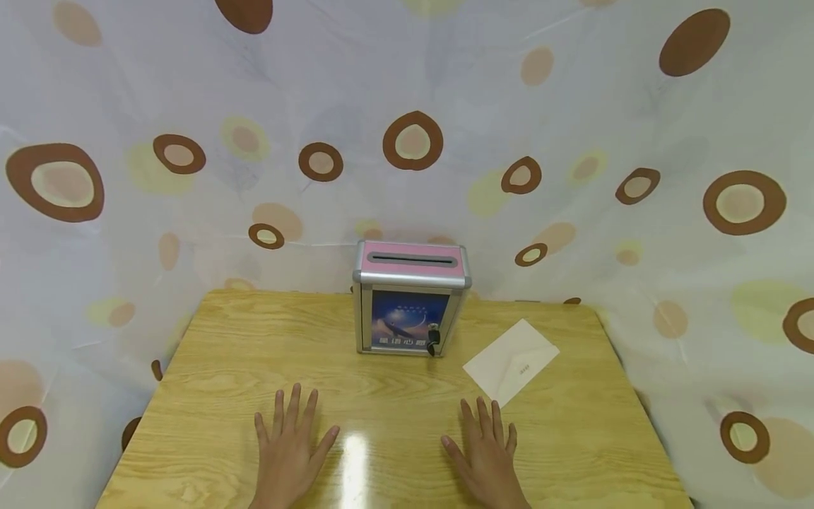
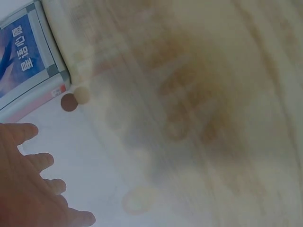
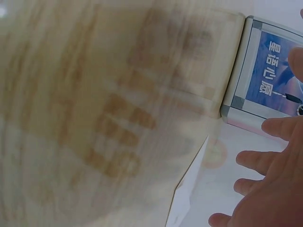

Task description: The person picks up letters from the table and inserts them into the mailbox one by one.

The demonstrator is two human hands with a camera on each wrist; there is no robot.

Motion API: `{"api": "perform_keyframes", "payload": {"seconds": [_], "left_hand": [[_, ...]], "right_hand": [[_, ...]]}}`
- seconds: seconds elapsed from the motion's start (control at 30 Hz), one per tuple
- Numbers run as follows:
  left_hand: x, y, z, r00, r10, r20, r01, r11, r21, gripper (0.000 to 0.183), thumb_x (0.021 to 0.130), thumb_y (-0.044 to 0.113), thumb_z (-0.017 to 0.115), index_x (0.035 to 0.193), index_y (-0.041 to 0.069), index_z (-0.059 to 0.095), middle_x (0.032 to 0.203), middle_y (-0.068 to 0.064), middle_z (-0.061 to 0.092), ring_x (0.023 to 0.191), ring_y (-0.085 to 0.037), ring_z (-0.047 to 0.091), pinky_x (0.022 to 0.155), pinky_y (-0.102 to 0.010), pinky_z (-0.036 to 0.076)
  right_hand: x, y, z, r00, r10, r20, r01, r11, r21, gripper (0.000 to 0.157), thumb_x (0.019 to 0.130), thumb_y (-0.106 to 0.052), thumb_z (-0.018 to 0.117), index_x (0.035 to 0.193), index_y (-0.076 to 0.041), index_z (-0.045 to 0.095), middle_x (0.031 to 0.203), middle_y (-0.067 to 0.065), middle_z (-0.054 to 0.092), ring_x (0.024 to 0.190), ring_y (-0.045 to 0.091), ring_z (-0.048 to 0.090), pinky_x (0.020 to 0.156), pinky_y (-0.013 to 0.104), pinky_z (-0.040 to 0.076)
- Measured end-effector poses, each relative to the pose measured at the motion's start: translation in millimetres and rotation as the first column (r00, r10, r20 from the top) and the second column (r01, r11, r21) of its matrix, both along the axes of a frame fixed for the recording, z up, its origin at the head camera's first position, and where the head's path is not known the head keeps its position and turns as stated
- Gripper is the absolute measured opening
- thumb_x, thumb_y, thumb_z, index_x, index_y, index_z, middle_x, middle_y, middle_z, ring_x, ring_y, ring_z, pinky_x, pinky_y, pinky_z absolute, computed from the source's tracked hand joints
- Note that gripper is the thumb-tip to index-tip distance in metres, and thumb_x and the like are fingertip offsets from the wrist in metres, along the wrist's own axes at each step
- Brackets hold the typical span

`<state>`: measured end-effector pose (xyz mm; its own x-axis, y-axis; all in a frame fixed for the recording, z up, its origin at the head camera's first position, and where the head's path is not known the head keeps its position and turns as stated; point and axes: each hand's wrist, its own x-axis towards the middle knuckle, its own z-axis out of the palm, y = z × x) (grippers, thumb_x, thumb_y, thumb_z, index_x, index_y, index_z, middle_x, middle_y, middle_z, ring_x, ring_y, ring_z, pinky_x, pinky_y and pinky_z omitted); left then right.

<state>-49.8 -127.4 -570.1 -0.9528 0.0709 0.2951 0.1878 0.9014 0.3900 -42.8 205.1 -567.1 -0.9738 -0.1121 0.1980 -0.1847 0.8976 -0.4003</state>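
Both hands are spread with straight fingers at the near side of a wooden table, holding nothing. The left hand [image 1: 289, 449] lies at the front left, and the right hand [image 1: 486, 452] at the front right. Close beyond the right fingertips is a pale envelope [image 1: 509, 360], flap side up and turned at an angle. At the back middle stands a silver-framed box [image 1: 410, 297] with a pink slotted top and a blue picture on its front. A key with a black head [image 1: 434, 336] hangs at the lock on the box's front right.
The wooden table [image 1: 254, 353] has a glossy surface with a bright reflection between the hands. A white curtain [image 1: 356, 85] with brown and yellow spots hangs behind it and along both sides. The box stands close to the curtain.
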Motion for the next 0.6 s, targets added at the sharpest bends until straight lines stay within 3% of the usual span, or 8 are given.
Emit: {"api": "perform_keyframes", "payload": {"seconds": [0.27,0.4,0.6], "left_hand": [[1.5,-2,-2.9,0.999,0.012,0.037,-0.013,1.000,0.016,0.073,0.098,0.056,0.045,0.150,0.008,0.033,0.158,-0.024,0.020,0.143,-0.049,0.007,0.105,-0.080,0.002],[0.1,-2,-2.4,1.000,0.007,0.018,-0.007,1.000,0.028,0.071,0.098,0.053,0.047,0.150,0.007,0.034,0.158,-0.024,0.021,0.143,-0.048,0.006,0.104,-0.080,0.003],[-13.0,8,6.0,0.999,-0.030,0.018,0.029,0.998,0.061,0.067,0.100,0.048,0.047,0.150,0.005,0.033,0.157,-0.025,0.021,0.143,-0.047,0.006,0.104,-0.080,0.006]], "right_hand": [[4.9,-3,-1.8,1.000,0.008,-0.001,-0.008,1.000,-0.003,0.066,0.097,-0.044,0.055,0.146,-0.002,0.037,0.149,0.035,0.029,0.137,0.056,0.014,0.095,0.085,0.012],[5.7,-4,-0.4,1.000,0.012,0.009,-0.012,1.000,-0.028,0.065,0.098,-0.041,0.054,0.146,-0.002,0.036,0.150,0.035,0.028,0.137,0.056,0.013,0.095,0.085,0.010],[-17.0,14,2.4,0.999,0.000,0.033,0.001,0.999,-0.040,0.063,0.100,-0.040,0.053,0.145,0.000,0.037,0.149,0.035,0.030,0.137,0.055,0.014,0.095,0.084,0.012]]}}
